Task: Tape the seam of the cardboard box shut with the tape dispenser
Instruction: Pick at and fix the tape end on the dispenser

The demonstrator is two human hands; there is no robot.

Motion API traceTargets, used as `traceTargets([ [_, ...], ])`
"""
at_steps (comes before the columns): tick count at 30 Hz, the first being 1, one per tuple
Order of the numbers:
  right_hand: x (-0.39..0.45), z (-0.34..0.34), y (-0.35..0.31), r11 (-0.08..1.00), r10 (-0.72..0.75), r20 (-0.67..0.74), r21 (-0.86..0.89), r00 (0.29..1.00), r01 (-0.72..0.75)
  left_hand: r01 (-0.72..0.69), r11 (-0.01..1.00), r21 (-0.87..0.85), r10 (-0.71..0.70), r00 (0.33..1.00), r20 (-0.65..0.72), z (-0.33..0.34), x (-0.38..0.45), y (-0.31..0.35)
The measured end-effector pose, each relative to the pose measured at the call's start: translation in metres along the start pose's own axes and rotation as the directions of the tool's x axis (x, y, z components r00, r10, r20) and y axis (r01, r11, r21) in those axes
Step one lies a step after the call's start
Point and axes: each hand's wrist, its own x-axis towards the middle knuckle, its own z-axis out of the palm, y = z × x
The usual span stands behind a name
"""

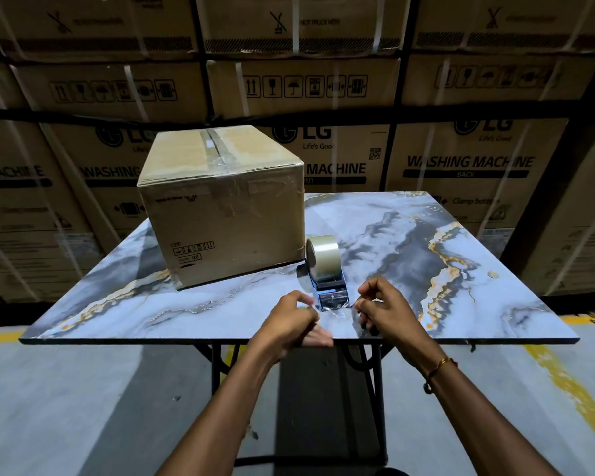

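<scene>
- A warehouse or appliance stockroom: a wall of stacked cartons (299,80) fills the whole background, printed "LG", "Life's Good" and "WASHING MACHINE".
- The cartons carry handling symbols and are bound with pale plastic straps (134,91).
- Underfoot, a bare grey concrete floor (66,407) marked with worn yellow lines (571,393).
- A marble-patterned counter (461,304) on a dark metal folding frame stands in front of the stacks as a packing station.
</scene>
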Motion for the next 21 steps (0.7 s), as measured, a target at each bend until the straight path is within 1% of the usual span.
traceTargets([
  [2,0.003,0.003,0.002,1.000,-0.008,-0.052,0.006,0.999,0.008,-0.034,0.990,0.134,0.036,0.999,-0.018,-0.005,-0.003,-0.002],
  [3,0.005,0.004,0.003,1.000,-0.010,-0.064,-0.004,0.998,0.010,-0.068,0.980,0.188,0.082,0.994,-0.068,-0.007,0.000,-0.003],
  [4,0.007,0.005,0.003,1.000,-0.013,-0.070,-0.011,0.997,0.012,-0.111,0.967,0.230,0.145,0.980,-0.137,-0.008,0.004,-0.005],
  [6,0.014,0.009,0.003,1.000,-0.022,-0.078,-0.015,0.997,0.021,-0.193,0.937,0.290,0.273,0.924,-0.268,-0.009,0.017,-0.005],
  [7,0.018,0.010,0.003,0.999,-0.025,-0.084,-0.028,0.996,0.023,-0.220,0.923,0.315,0.316,0.901,-0.299,-0.008,0.023,-0.004],
  [8,0.022,0.012,0.002,0.999,-0.026,-0.089,-0.045,0.996,0.022,-0.239,0.916,0.322,0.337,0.894,-0.296,-0.006,0.027,-0.002],
  [11,0.033,0.014,-0.004,0.996,-0.030,-0.068,-0.084,0.997,0.024,-0.274,0.909,0.315,0.356,0.902,-0.243,0.002,0.036,0.001],
  [14,0.040,0.014,-0.006,0.992,-0.025,-0.050,-0.121,0.998,0.019,-0.319,0.867,0.384,0.439,0.853,-0.283,0.004,0.043,0.000],
  [16,0.040,0.013,-0.005,0.994,-0.022,-0.054,-0.108,0.998,0.016,-0.328,0.849,0.414,0.467,0.833,-0.297,0.004,0.046,-0.003],
  [19,0.036,0.011,-0.003,0.994,-0.028,-0.088,-0.106,0.996,0.019,-0.336,0.837,0.432,0.482,0.828,-0.289,0.007,0.051,-0.004],
  [21,0.030,0.007,-0.003,0.990,-0.038,-0.144,-0.142,0.989,0.018,-0.353,0.832,0.427,0.486,0.835,-0.258,0.013,0.054,-0.003],
])
